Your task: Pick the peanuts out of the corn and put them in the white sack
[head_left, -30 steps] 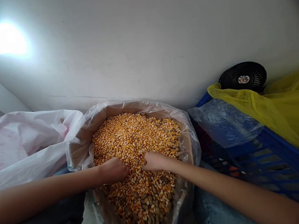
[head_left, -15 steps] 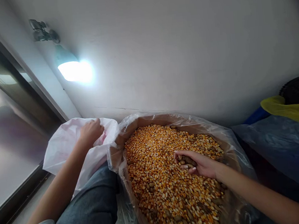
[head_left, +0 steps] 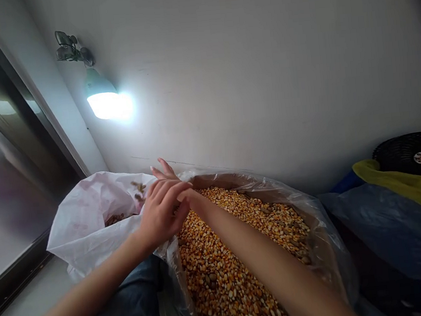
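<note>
Hands and sacking as I view them through the head camera, looking down from above the knees. My left hand (head_left: 160,217) is out flat over the mouth of a white woven sack (head_left: 83,225), its fingers extended and loosely apart; it pinches nothing that I can see, though the palm is hidden. My right hand (head_left: 165,173) crosses behind it, mostly hidden, with the visible fingers (head_left: 162,166) spread open and empty.

Peanut pods (head_left: 139,186) hang in the air over the sack, in two small clusters; I cannot count each pod at this size. Inside the sack lies one small heap of pods (head_left: 114,219), low in its mouth. Far more material sits in the cardboard box (head_left: 216,180), lined with a clear plastic liner (head_left: 326,246) and standing just right of the sack. It is filled with loose corn kernels (head_left: 223,286), too many to count, with pods (head_left: 211,278) scattered among them.

Also in view: one wall lamp (head_left: 103,101), one black fan (head_left: 414,151), one yellow bag (head_left: 387,180), one blue-grey plastic sheet (head_left: 382,236), and my denim-covered knee (head_left: 131,304).
</note>
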The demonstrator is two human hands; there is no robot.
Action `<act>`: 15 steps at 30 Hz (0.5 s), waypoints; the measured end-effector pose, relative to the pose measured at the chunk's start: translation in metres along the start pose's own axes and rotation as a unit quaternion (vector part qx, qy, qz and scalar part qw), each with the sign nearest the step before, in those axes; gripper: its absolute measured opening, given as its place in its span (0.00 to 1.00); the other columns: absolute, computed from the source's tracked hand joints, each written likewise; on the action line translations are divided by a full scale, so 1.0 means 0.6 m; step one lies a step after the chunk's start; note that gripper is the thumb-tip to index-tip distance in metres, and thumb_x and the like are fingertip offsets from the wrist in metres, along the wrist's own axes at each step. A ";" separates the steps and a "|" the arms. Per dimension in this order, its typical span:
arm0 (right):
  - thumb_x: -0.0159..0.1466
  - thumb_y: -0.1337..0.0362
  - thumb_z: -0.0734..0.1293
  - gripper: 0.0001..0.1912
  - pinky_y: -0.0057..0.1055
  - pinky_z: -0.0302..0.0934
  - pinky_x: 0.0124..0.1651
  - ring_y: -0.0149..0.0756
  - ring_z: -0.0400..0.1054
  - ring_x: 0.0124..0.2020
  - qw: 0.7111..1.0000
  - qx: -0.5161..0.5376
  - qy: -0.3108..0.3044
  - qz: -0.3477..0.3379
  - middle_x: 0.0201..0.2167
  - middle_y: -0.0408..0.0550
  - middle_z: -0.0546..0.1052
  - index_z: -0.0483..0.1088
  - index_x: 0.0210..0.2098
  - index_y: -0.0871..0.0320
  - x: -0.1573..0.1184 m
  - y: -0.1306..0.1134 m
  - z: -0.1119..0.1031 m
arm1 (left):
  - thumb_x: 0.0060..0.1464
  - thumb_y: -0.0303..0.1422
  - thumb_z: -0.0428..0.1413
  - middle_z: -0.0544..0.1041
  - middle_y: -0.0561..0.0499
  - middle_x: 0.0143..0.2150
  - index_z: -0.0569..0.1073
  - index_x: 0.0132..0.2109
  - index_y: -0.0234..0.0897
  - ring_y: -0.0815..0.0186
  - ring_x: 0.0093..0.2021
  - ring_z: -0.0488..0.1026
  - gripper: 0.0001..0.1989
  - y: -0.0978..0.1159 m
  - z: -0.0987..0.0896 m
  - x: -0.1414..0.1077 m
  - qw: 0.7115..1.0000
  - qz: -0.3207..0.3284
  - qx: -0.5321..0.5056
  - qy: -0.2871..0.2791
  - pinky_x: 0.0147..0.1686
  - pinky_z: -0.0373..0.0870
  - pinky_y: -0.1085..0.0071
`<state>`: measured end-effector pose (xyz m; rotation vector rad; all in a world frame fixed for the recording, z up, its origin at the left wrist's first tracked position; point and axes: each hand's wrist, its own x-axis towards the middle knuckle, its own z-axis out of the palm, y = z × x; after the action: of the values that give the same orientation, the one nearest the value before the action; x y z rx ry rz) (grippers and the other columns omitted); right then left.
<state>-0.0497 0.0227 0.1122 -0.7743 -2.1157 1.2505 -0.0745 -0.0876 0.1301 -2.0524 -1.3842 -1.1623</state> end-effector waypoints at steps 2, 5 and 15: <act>0.56 0.57 0.58 0.29 0.35 0.50 0.52 0.40 0.51 0.54 0.998 -0.049 -0.043 -0.005 0.56 0.55 0.52 0.50 0.55 0.57 -0.037 0.021 -0.027 | 0.50 0.27 0.47 0.72 0.49 0.35 0.63 0.42 0.37 0.66 0.37 0.66 0.10 0.004 0.004 -0.006 0.999 0.034 -0.028 -0.031 0.38 0.62 0.67; 0.55 0.63 0.60 0.19 0.34 0.49 0.52 0.38 0.55 0.50 0.991 -0.111 -0.066 -0.021 0.49 0.52 0.62 0.62 0.47 0.58 -0.125 0.065 -0.097 | 0.52 0.30 0.45 0.72 0.49 0.35 0.63 0.42 0.36 0.67 0.35 0.67 0.09 0.008 0.021 -0.012 0.992 0.022 -0.054 -0.109 0.37 0.63 0.68; 0.56 0.62 0.59 0.10 0.28 0.56 0.32 0.33 0.64 0.30 0.937 -0.229 -0.205 0.164 0.29 0.46 0.72 0.68 0.32 0.59 -0.325 0.173 -0.215 | 0.53 0.36 0.44 0.73 0.53 0.32 0.66 0.38 0.39 0.69 0.29 0.70 0.10 0.043 0.099 -0.057 0.858 0.041 -0.064 -0.508 0.26 0.62 0.75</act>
<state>0.1942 -0.0011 0.0390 -1.1905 -2.7646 1.1662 -0.0326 -0.0754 0.0714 -2.9574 -1.5929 -0.0261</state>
